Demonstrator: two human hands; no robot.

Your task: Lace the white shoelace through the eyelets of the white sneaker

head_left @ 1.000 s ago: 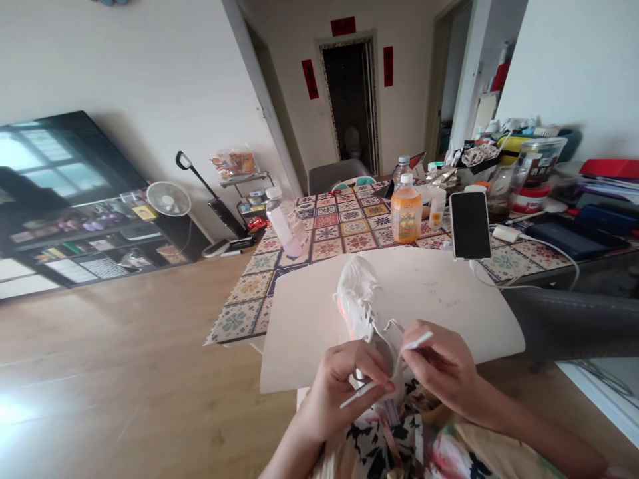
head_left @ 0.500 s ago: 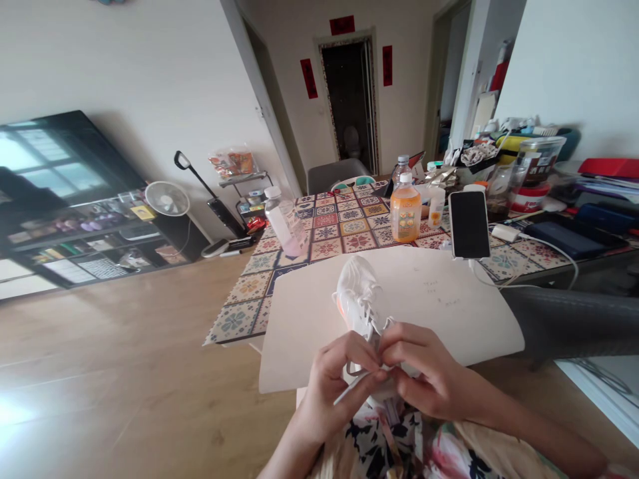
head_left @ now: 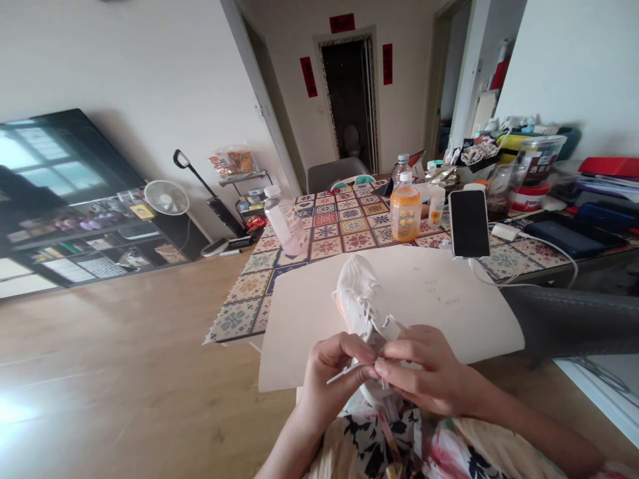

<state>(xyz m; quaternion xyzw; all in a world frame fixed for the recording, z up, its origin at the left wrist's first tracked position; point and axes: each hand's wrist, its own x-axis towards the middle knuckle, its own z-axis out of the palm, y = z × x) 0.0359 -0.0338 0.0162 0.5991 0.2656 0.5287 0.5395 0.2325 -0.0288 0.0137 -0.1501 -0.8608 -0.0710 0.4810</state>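
Since a second ago we have brought our left hand and right hand together, both pinching the white shoelace over the white sneaker.

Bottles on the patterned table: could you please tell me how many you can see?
3: a clear plastic bottle with pink liquid near the table's left edge, an orange juice bottle mid-table, and a clear white-capped bottle just behind it. The right-hand clutter may hide more.
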